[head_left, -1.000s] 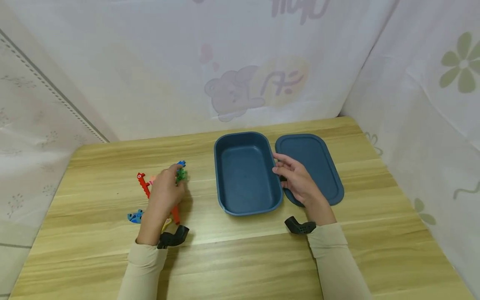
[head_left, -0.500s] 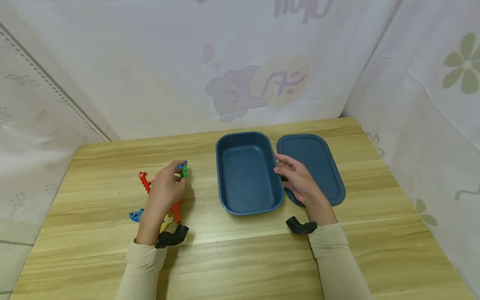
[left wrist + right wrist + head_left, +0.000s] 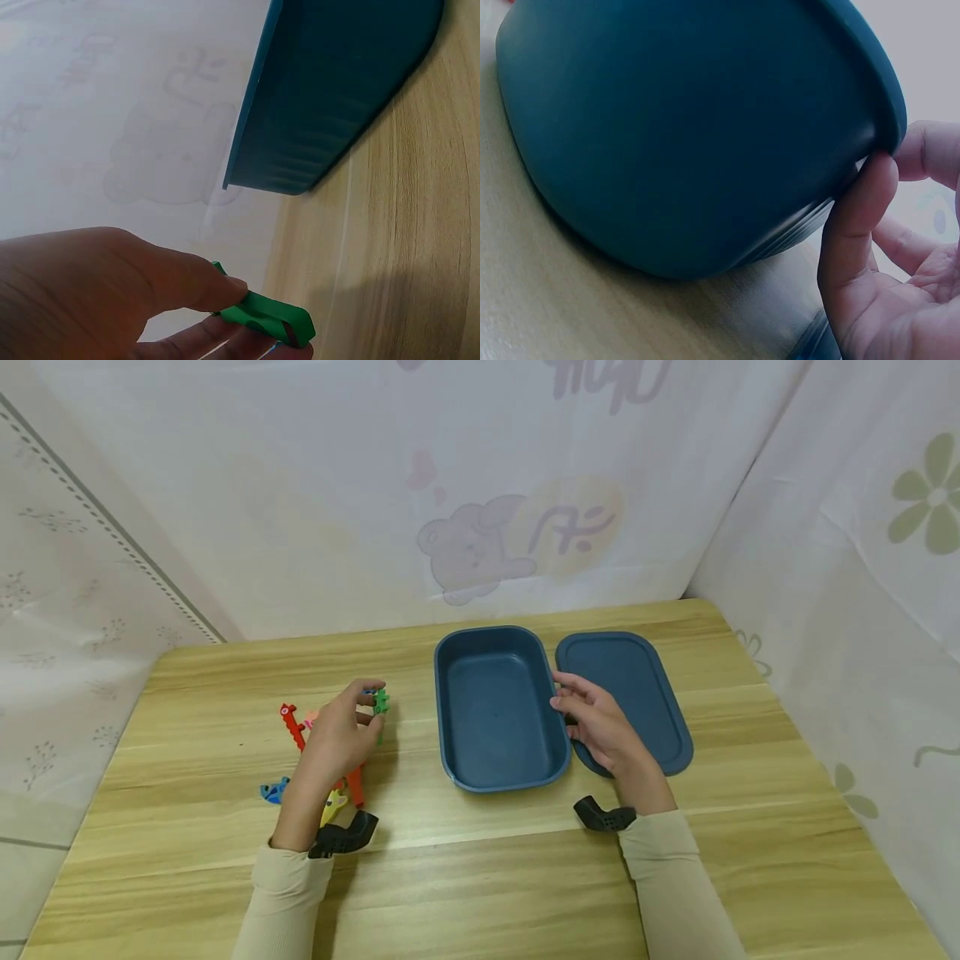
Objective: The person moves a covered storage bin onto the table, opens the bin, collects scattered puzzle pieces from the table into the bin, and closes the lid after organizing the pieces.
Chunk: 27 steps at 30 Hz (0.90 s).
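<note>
Our left hand [image 3: 337,739] pinches a green toy [image 3: 381,701] above the tabletop [image 3: 480,877], left of the box [image 3: 497,706]. Our right hand [image 3: 596,722], fingers relaxed, touches the box's right rim; the lid [image 3: 626,693] lies beyond.

Both forearms in beige sleeves reach forward, a black camera mount at each wrist; the left hand [image 3: 335,743] is raised, its thumb and fingertips [image 3: 225,287] curled together in a pinch; the right hand [image 3: 600,727] lies palm-left, fingers loosely bent, thumb [image 3: 855,217] extended.
</note>
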Available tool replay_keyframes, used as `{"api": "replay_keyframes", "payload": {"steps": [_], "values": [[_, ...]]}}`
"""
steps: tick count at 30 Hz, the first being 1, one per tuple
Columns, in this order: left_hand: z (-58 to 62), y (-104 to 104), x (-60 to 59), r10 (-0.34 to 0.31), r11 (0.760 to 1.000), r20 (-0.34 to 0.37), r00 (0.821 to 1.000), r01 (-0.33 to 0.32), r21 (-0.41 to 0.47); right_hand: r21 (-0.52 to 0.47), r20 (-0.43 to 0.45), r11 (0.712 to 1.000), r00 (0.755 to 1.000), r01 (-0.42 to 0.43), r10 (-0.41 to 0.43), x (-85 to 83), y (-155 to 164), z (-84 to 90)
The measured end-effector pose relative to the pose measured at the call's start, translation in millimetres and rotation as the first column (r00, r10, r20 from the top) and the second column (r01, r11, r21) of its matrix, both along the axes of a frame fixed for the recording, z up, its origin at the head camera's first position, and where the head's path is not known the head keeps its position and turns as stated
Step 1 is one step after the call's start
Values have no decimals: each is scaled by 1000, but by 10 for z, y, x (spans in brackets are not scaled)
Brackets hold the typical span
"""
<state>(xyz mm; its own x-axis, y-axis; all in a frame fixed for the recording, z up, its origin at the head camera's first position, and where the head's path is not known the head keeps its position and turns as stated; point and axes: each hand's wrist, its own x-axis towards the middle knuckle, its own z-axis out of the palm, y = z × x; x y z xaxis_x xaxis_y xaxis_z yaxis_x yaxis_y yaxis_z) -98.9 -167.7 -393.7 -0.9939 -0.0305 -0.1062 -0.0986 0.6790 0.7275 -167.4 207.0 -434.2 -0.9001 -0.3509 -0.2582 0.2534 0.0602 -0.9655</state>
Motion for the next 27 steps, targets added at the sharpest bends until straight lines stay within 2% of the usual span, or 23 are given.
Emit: {"api": "replay_keyframes", "payload": {"steps": [16,21,27], "values": [[-17,10,7,10,997,-20,1000,-8,79,-20,-4,1000,1000,-15,14,-16,20,-20],[-10,1,11,15,991,-46,999,-9,131,-43,3,999,1000,-29,30,-8,29,-6],[4,10,1,21,988,-73,997,-10,151,-56,5,998,999,-33,33,-8,18,14]]}}
